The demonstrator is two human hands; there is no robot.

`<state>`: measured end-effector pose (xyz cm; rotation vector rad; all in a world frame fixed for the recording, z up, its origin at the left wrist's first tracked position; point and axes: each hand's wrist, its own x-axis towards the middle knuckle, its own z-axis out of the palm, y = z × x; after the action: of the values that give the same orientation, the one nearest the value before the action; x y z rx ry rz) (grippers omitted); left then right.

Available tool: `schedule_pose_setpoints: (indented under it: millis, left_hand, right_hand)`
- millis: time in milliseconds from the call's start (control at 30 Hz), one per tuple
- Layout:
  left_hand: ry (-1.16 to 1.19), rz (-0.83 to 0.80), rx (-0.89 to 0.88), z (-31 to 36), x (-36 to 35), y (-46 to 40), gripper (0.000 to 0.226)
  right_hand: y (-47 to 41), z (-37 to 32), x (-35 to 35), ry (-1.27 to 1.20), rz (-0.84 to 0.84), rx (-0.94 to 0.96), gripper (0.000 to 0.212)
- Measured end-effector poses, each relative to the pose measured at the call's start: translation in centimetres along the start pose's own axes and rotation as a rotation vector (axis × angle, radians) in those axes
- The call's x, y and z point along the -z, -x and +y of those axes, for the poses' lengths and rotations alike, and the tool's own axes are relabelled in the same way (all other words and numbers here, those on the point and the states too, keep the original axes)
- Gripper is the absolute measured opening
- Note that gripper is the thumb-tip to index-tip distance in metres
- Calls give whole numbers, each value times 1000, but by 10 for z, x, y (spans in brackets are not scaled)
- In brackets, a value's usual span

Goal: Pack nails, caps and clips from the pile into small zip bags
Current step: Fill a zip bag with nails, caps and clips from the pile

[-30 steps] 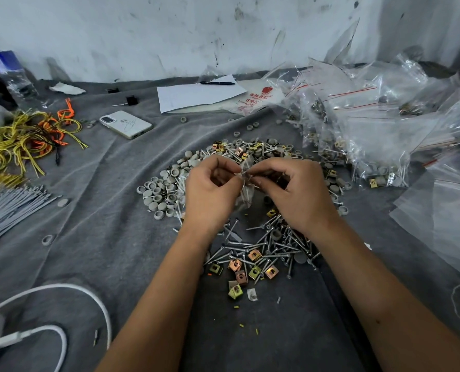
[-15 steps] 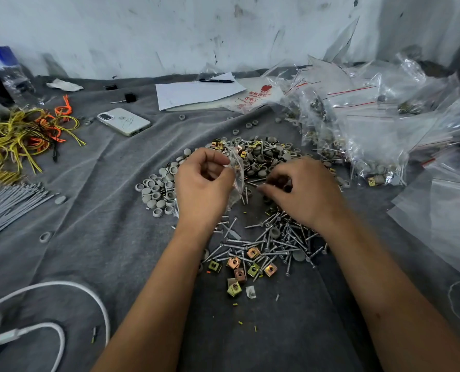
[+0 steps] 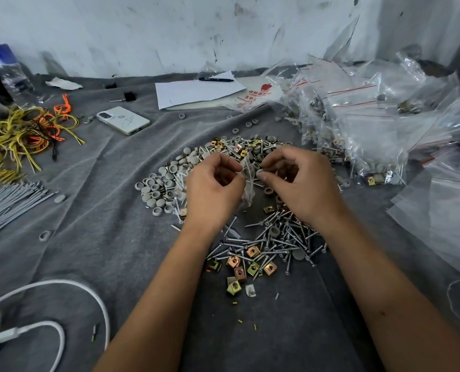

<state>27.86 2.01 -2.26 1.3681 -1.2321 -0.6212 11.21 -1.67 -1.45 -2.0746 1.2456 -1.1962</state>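
Holding small zip bag [image 3: 248,181] above pile [image 3: 250,210]: left hand [image 3: 214,190] pinches mouth edge, keeping it agape; right hand [image 3: 296,183] pinches grey cap [image 3: 261,173] at opening, likely for dropping in. Filled bags [image 3: 357,130] right of pile.

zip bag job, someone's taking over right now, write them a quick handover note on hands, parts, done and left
Left hand pinches the small zip bag by its mouth, above the pile.
Right hand pinches a grey cap at the bag's opening; not yet dropped in.
Loose nails, caps and clips lie on the grey cloth under and around the hands.
Done: filled bags are heaped far right.
Left: finish this bag, seal it, and work through the large pile.
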Motion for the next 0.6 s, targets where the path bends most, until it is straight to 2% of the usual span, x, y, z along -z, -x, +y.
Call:
schedule_pose_setpoints:
  millis: [167, 433, 600]
  left_hand:
    - [-68, -25, -26, -3, -2, 1, 22]
    - [-62, -15, -78, 3, 1, 1, 18]
    - [-60, -12, -101, 4, 3, 0, 16]
  right_hand:
    - [5, -6, -7, 3, -28, 136, 14]
    - [7, -2, -12, 138, -43, 130, 22]
    - [7, -3, -13, 86, -62, 153, 22]
